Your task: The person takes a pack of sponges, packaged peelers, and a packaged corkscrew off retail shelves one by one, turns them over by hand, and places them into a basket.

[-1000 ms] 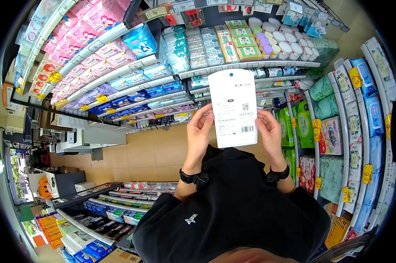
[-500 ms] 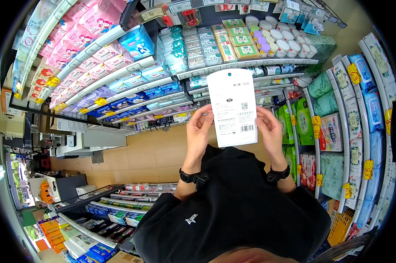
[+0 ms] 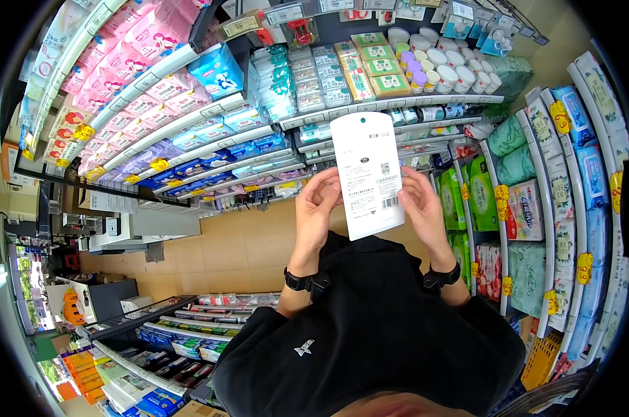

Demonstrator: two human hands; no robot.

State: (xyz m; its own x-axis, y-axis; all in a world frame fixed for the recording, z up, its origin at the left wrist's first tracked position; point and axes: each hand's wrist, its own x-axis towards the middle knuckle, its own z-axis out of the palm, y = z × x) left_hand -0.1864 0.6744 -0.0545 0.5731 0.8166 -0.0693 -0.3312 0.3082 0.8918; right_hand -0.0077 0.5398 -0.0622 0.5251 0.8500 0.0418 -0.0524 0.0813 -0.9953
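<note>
A white package card with a round hang hole, small dark print, a QR code and a barcode is held up in front of my chest. My left hand is closed on its left edge, thumb towards the card. At the right edge, beside the barcode, my right hand pinches it between thumb and fingers. The printed face is turned towards me, and the card leans slightly, with its bottom shifted right. What is on its far side is hidden.
Shelves ahead hold white-lidded tubs and small boxed packs. Pink packs fill the shelf at left. Tissue packs stand on the right rack. A low shelf is behind left, beside the tiled floor.
The card has turned and tilted a little, its lower end now further down and its face narrower to the view. My right hand has moved slightly left with its edge.
</note>
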